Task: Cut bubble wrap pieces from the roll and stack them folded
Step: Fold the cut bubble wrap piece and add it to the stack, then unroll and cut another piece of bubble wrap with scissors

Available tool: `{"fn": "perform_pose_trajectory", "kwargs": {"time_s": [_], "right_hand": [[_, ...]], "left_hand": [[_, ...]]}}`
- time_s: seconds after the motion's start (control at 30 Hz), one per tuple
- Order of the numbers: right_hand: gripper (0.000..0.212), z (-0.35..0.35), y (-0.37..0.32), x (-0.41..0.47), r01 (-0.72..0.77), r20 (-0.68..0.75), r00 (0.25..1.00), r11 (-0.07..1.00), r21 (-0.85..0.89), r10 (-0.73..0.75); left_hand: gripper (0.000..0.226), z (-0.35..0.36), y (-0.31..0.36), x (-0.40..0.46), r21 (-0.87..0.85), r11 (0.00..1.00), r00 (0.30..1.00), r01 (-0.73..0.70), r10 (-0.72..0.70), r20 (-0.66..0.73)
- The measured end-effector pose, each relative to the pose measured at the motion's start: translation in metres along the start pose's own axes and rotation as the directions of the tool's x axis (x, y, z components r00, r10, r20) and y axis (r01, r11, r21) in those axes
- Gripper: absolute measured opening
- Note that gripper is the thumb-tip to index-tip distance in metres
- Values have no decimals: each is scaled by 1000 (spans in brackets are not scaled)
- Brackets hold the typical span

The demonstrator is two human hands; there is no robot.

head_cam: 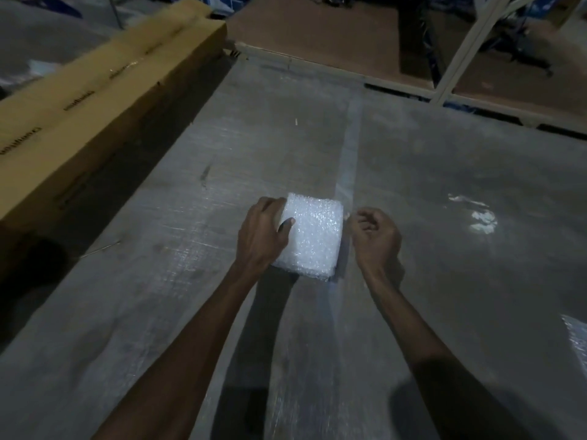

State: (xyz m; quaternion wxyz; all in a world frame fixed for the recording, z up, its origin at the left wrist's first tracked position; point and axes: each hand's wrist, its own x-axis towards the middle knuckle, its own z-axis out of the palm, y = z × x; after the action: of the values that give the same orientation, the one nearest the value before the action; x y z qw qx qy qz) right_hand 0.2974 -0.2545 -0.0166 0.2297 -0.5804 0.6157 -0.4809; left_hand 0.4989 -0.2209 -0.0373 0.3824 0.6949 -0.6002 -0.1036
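A folded square pad of white bubble wrap (313,236) lies in the middle of a wide sheet of unrolled bubble wrap (444,192) that covers the floor. My left hand (263,233) grips the pad's left edge, thumb on top and fingers wrapped round its far left corner. My right hand (376,236) hovers just beside the pad's right edge with its fingers curled inward, holding nothing that I can make out. A bright strip of bubble wrap (576,341) shows at the right edge; whether it belongs to the roll is unclear.
A long brown cardboard box (104,96) lies along the left side of the sheet. White metal shelving uprights (460,55) and a brown board floor (317,33) stand beyond the sheet's far edge. The room is dim.
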Motion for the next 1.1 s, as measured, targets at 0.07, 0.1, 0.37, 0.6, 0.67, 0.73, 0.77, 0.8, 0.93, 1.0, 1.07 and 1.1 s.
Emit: {"fn": "perform_pose_trajectory", "kwargs": {"time_s": [0.07,0.1,0.37,0.6,0.67,0.73,0.77,0.8,0.93,1.0,1.07,1.1], "right_hand": [[16,2,-4,-2,182,57,982,981,-61,-178],[18,5,-5,-4,248,115,965,964,-92,-237],[53,35,24,-26,451,586,787,829,-331,-194],[65,27,38,-43,469,609,779,785,-405,-152],[63,26,37,-41,470,636,761,784,-406,-127],[63,22,30,-37,476,669,737,778,-410,-98],[63,19,25,-35,484,681,726,774,-409,-94],[64,13,21,-33,490,685,721,775,-398,-105],[63,-21,13,-38,489,654,730,820,-296,-199],[62,-45,16,-47,479,635,742,833,-279,-214],[62,-75,24,-60,460,624,755,840,-286,-201],[62,-91,30,-69,454,613,766,837,-304,-193]], "left_hand": [[38,3,-3,-4,63,986,988,-155,154,13],[36,5,-5,-5,99,969,974,-224,222,38],[68,24,-25,-14,277,910,894,-308,176,412],[62,23,-41,-18,274,921,889,-278,138,437],[62,22,-41,-18,271,925,885,-267,124,449],[68,20,-37,-15,285,922,879,-262,106,465],[71,18,-32,-13,299,918,880,-262,100,465],[74,15,-26,-13,310,914,883,-261,96,460],[73,2,3,-28,286,930,929,-231,123,349],[68,-1,18,-49,235,945,950,-225,159,269],[64,1,32,-78,177,961,957,-213,169,234],[63,3,39,-94,156,964,957,-214,175,232]]}}
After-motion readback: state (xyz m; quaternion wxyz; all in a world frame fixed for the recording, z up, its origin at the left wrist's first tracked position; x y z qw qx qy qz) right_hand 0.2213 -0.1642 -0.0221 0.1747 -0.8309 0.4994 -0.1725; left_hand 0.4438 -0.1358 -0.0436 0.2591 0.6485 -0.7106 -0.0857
